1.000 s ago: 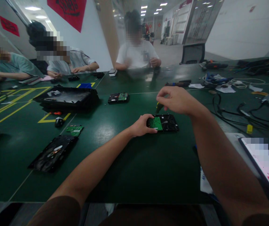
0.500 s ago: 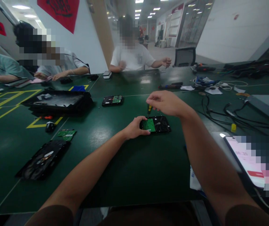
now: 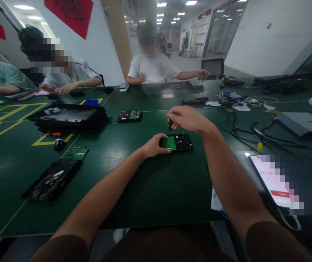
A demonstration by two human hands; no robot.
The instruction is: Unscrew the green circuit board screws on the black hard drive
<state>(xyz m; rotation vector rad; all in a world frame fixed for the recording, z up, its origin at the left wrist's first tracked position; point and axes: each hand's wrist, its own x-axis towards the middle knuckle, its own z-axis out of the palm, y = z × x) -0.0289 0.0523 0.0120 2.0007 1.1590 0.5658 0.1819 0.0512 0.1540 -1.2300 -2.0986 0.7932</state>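
A black hard drive with a green circuit board on top lies flat on the dark green table. My left hand grips its left end. My right hand hovers just above and behind the drive, fingers pinched on a small screwdriver with a yellow and black handle that points down at the drive's far edge.
A second hard drive lies further back. At left are a black tray, a loose green board and an opened drive. Cables and a phone sit at right. Three other people sit at the far side.
The view shifted slightly, so the drive and both hands sit a little more to the left. My left hand keeps its hold; my right hand stays above the drive with the screwdriver.
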